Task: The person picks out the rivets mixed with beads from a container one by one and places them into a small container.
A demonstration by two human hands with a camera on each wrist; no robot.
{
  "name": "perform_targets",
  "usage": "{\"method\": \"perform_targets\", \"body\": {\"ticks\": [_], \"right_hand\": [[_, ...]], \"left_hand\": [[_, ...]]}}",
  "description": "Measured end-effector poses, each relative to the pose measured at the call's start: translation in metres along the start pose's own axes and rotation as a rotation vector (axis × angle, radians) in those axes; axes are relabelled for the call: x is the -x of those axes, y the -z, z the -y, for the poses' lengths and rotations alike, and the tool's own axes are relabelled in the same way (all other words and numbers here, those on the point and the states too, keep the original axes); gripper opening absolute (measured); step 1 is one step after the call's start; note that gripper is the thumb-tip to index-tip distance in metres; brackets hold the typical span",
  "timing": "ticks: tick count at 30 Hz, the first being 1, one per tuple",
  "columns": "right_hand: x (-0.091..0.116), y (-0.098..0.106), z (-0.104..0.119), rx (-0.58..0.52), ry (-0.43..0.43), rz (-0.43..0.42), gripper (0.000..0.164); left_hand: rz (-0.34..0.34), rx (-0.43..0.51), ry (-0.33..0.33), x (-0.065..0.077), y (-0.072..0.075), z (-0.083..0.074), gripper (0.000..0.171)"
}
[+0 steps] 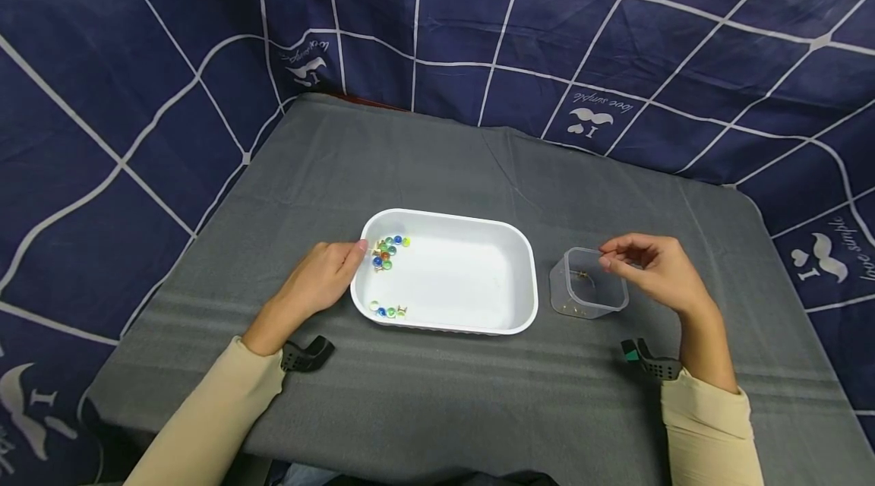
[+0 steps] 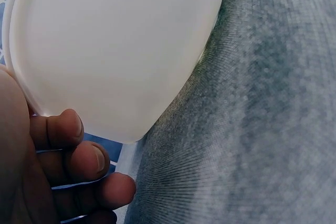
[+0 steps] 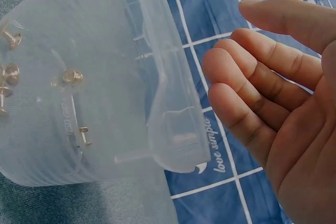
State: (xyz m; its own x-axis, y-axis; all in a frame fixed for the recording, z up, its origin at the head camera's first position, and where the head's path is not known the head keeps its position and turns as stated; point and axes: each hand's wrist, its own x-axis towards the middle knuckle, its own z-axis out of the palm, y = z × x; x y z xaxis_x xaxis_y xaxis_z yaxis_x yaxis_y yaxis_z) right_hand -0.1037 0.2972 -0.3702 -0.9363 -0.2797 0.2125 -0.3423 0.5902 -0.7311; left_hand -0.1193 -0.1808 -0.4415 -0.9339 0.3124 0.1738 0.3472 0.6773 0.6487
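At the left end of the white tray (image 1: 465,273), my left hand (image 1: 321,273) holds the rim, thumb on top. In the left wrist view its curled fingers (image 2: 89,158) lie by the tray's outer wall (image 2: 121,51). Inside the tray are two clusters of colored glass marbles (image 1: 387,250) mixed with small gold pieces. My right hand (image 1: 649,266) hovers at the upper right rim of a clear plastic box (image 1: 581,307). The right wrist view shows its fingers loosely bent, thumb apart, nothing between them. Several small gold push-pin-like pieces (image 3: 73,77) show in the box.
A grey cloth (image 1: 424,395) covers the table under the tray and box. Blue curtains (image 1: 465,7) with white lines hang behind and at both sides. Each wrist wears a black band (image 1: 307,355).
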Motion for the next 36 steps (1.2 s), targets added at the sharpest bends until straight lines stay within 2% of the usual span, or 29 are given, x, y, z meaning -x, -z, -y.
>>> {"method": "perform_targets", "body": {"ticks": [22,36], "right_hand": [[-0.006,-0.006,0.010,0.000,0.011,0.009,0.015],[-0.014,-0.013,0.016,-0.056,0.047,0.034,0.016]], "left_hand": [[0.005,-0.011,0.004,-0.001,0.001,-0.001,0.043],[0.003,-0.012,0.002,0.000,0.000,0.000,0.043]]}}
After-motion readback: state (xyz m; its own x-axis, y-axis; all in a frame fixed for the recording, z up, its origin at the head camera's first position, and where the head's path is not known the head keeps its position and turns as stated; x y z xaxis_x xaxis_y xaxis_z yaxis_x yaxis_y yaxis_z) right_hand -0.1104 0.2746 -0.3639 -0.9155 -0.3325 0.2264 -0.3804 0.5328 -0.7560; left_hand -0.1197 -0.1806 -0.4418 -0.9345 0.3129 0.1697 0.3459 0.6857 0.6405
